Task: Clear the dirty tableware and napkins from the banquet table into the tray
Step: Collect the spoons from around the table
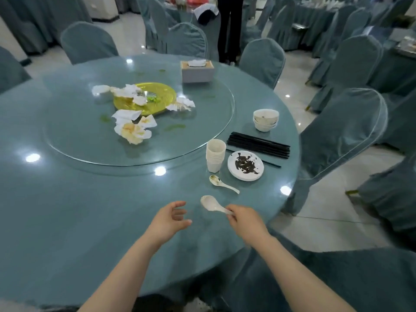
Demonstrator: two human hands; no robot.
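Note:
My right hand [244,219] pinches the handle of a white spoon [210,204], which looks like a small stack, just above the table's near edge. My left hand [172,218] hovers beside it, fingers loosely curled, holding nothing. Another dirty white spoon [221,183] lies on the table beyond. Behind it stand a stack of white cups [215,155], a stack of white plates [245,165] with dark scraps, a bundle of black chopsticks [258,144] and stacked white bowls [265,120]. Crumpled stained napkins [132,127] lie around a yellow disc [146,97] on the glass turntable. No tray is in view.
The round table [67,210] has a teal cloth under glass, with a glass turntable [202,136] in the middle. A tissue box [197,70] stands at the turntable's far edge. Covered chairs [337,136] ring the table. A person's dark-trousered legs [229,30] stand beyond.

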